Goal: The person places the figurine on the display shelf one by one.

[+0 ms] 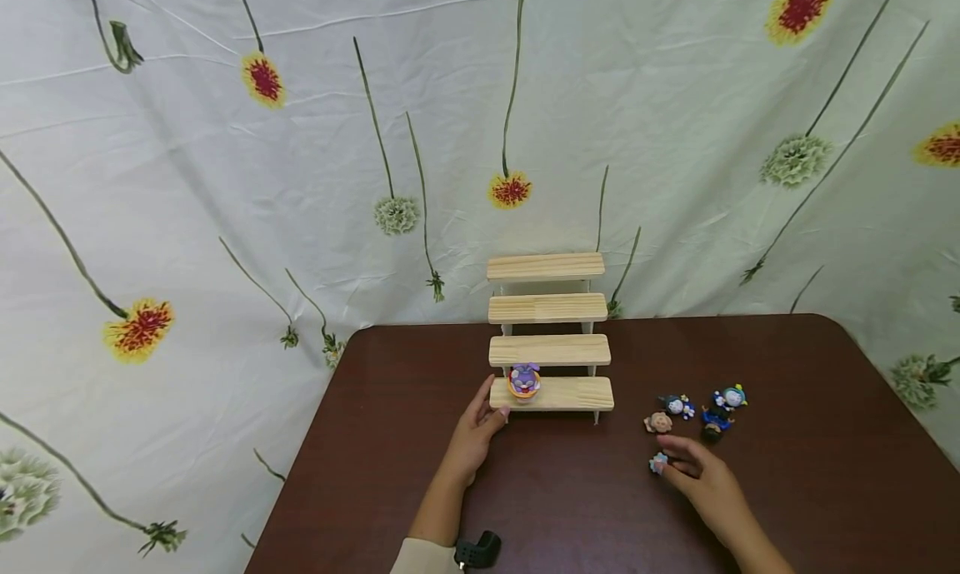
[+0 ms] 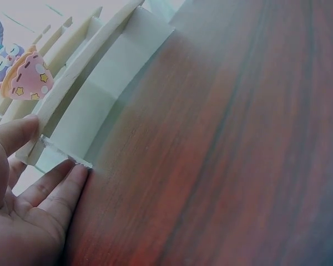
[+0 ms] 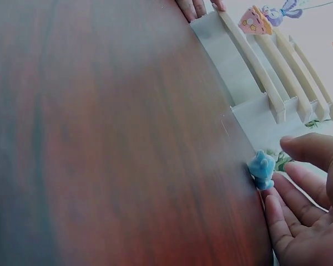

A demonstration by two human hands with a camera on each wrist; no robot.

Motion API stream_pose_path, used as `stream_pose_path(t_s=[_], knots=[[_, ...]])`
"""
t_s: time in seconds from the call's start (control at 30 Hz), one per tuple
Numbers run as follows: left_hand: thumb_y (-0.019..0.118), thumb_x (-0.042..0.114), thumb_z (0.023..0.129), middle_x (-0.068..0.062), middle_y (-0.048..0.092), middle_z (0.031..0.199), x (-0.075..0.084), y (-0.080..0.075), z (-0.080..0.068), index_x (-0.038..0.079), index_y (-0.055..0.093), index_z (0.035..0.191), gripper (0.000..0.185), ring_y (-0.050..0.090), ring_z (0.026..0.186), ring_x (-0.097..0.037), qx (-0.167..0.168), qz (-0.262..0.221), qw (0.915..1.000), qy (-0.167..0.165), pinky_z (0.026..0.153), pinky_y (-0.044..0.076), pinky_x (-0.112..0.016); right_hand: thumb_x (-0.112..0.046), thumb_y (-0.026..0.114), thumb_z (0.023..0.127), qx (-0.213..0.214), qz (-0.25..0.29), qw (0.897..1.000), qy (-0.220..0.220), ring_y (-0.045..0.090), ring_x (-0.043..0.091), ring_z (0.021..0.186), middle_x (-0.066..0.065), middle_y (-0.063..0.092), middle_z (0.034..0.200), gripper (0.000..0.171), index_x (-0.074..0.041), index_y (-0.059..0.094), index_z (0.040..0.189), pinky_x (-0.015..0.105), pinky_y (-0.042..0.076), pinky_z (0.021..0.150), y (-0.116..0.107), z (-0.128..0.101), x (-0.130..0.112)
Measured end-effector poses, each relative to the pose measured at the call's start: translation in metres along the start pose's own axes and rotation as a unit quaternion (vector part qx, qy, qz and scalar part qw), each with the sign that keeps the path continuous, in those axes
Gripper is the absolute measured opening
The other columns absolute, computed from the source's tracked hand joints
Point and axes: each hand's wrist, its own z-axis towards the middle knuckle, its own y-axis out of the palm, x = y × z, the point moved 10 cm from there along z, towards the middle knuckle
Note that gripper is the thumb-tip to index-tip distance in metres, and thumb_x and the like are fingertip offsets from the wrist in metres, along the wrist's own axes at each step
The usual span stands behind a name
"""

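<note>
Resting place: a dark brown counter (image 1: 570,507) is backed by a pale cloth (image 1: 225,182) printed with flowers.
Left hand: the left hand (image 1: 474,428) is laid against the left end of a small wooden stepped shelf (image 1: 549,307); its fingers are kept straight and relaxed, and nothing is gripped.
Left hand, wrist view: the fingertips (image 2: 77,173) are seen touching the foot of the shelf's side panel, with the thumb by the edge of the lowest step.
Shelf: four steps are shown, rising toward the cloth; it is set near the middle of the counter.
Purple figure: a small purple and pink figure (image 1: 523,381) is stood on the lowest step, toward its left end, near the left hand.
Right hand: the right hand (image 1: 705,478) is rested on the counter to the right of the shelf, loosely open.
Blue figure: a tiny blue figure (image 3: 262,168) is touched by the fingertips of the right hand; whether it is actually pinched cannot be told.
Other figures: four small figures (image 1: 693,411) are grouped on the counter just beyond the right hand, apart from the shelf.
</note>
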Motion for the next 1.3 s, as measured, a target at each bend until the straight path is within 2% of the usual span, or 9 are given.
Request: stream_pose_path(t_s=[0.3,0.63,0.87,1.1,1.3], knots=[[0.061,0.029,0.103,-0.019,0.049,0.153,0.0012,0.0007,-0.0013,0.027,0.023,0.162,0.071,0.055,0.133,-0.029,-0.004,-0.001,1.0,0.004,0.111,0.048,-0.041,-0.023,0.077,0.091,-0.007,-0.013,1.0,-0.011,0.058,-0.01,0.099,0.013,0.07,0.127,0.043,-0.006,0.066,0.128,0.015,0.053,0.086,0.0006,0.0031,0.0024],[0.06,0.026,0.103,-0.018,0.052,0.15,0.0026,0.0005,-0.0017,0.029,0.024,0.162,0.069,0.056,0.13,-0.03,-0.002,-0.01,0.9999,-0.001,0.109,0.048,-0.037,-0.015,0.077,0.09,-0.008,-0.03,0.999,-0.013,0.058,-0.01,0.098,0.013,0.069,0.127,0.038,-0.007,0.068,0.126,0.016,0.054,0.086,0.0013,0.0039,0.0024],[0.06,0.025,0.103,-0.018,0.052,0.15,-0.0014,-0.0001,-0.0003,0.026,0.023,0.163,0.07,0.057,0.128,-0.029,-0.001,-0.01,0.9999,0.0,0.106,0.05,-0.032,-0.016,0.079,0.088,-0.009,-0.041,0.999,-0.02,0.059,-0.008,0.098,0.013,0.07,0.125,0.037,-0.007,0.069,0.123,0.017,0.054,0.086,0.0014,0.0021,0.0005],[0.061,0.025,0.102,-0.016,0.052,0.15,-0.0013,-0.0006,-0.0003,0.026,0.023,0.163,0.071,0.057,0.129,-0.026,0.0,-0.015,0.9999,-0.003,0.108,0.049,-0.034,-0.017,0.081,0.086,-0.004,-0.057,0.997,-0.05,0.059,-0.008,0.095,0.008,0.074,0.116,0.031,-0.01,0.073,0.115,0.019,0.055,0.085,0.001,0.0028,-0.0067],[0.062,0.026,0.102,-0.016,0.052,0.151,-0.0013,-0.0005,-0.0003,0.026,0.023,0.163,0.072,0.058,0.128,-0.026,-0.001,-0.01,0.9999,-0.004,0.107,0.05,-0.033,-0.015,0.081,0.085,0.009,-0.058,0.997,-0.054,0.06,-0.006,0.09,0.004,0.075,0.108,0.026,-0.011,0.073,0.109,0.019,0.054,0.081,0.0012,0.0038,-0.0066]])
